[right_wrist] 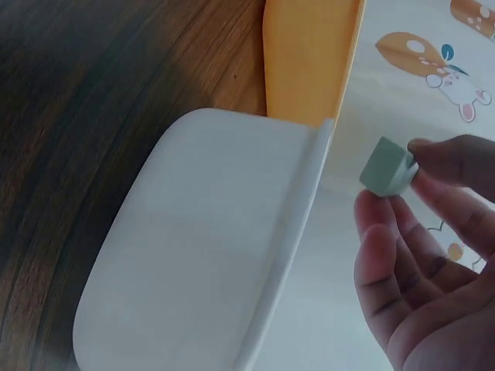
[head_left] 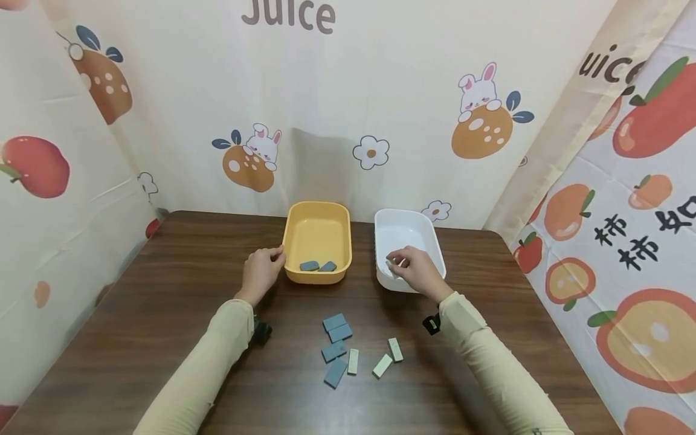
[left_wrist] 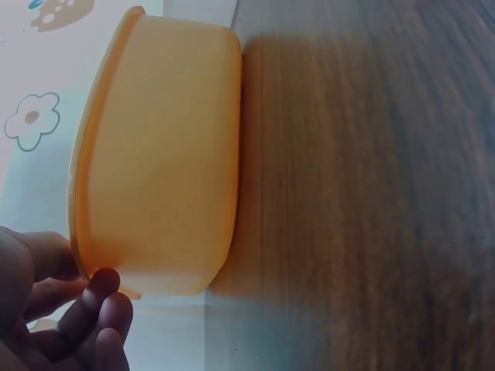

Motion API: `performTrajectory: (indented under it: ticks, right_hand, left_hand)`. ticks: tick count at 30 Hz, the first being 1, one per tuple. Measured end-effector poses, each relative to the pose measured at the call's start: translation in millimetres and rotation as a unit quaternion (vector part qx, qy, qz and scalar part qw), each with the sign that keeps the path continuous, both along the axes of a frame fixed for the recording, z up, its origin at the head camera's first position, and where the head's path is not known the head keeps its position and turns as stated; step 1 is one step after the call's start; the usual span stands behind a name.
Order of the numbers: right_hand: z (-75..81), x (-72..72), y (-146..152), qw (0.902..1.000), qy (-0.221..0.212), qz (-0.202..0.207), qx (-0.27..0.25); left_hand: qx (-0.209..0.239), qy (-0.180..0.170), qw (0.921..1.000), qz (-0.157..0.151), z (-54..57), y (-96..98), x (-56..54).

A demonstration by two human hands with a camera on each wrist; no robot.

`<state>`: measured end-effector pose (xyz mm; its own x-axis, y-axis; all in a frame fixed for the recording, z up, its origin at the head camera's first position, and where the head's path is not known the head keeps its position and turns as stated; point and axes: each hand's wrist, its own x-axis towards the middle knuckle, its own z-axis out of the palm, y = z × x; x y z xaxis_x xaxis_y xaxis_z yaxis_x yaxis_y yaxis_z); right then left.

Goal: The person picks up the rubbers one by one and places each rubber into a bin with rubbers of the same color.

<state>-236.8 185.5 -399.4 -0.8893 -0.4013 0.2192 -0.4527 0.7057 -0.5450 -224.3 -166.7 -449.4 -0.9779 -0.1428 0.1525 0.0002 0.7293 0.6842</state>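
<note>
My left hand (head_left: 262, 270) grips the left rim of a yellow plastic bin (head_left: 318, 209), its fingers curled at the edge in the left wrist view. Inside that bin lie two blue-grey blocks (head_left: 309, 266) near the front wall. Over the white bin (head_left: 402, 216), my right hand (head_left: 417, 270) pinches a small pale green block (right_wrist: 384, 168) between thumb and fingers. The right wrist view has this block above the rim level, apart from the bin's wall.
Several blue-grey blocks (head_left: 334, 351) lie on the brown wooden table (head_left: 196, 290) in front of the bins. Three pale green blocks (head_left: 382, 366) are scattered beside them. Behind the table hangs a printed curtain (head_left: 337, 109), with more cloth at both sides.
</note>
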Motion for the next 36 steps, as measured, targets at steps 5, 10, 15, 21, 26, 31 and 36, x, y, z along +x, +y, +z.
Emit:
performTrajectory:
  ticks: [5,10,15,21,26,31,36]
  right_hand:
    - [-4.5,-5.7,5.5,0.9989,-0.021,-0.038,0.016]
    - [-11.4,-12.7,6.4,0.9976,-0.039,-0.053,0.02]
    - [-18.7,-19.6,5.5,0.9965,-0.059,-0.052,0.027]
    - [-22.4,-27.7,5.4,0.9919,-0.111,-0.047,0.04]
    - [-24.2,-34.7,7.6,0.9886,-0.131,-0.047,0.057]
    - [-28.2,-37.0,8.8,0.9871,-0.145,-0.044,0.052]
    - [-31.4,-42.9,3.1,0.9846,-0.149,-0.034,0.085]
  left_hand:
    - [-0.001,-0.002,1.0,-0.006,0.2,2.7,0.3]
    - [0.0,-0.007,1.0,-0.006,-0.6,3.0,-0.2]
    - [0.004,-0.006,1.0,-0.005,-3.0,2.3,-0.8]
    - [0.001,-0.002,1.0,0.0,-2.4,3.7,-1.3]
    - [-0.009,0.016,0.9998,-0.001,0.3,7.2,-3.5]
    - [-0.02,0.03,0.9993,-0.002,-2.4,6.9,-3.8]
    - [-0.022,0.04,0.9989,0.004,-3.4,2.2,-2.7]
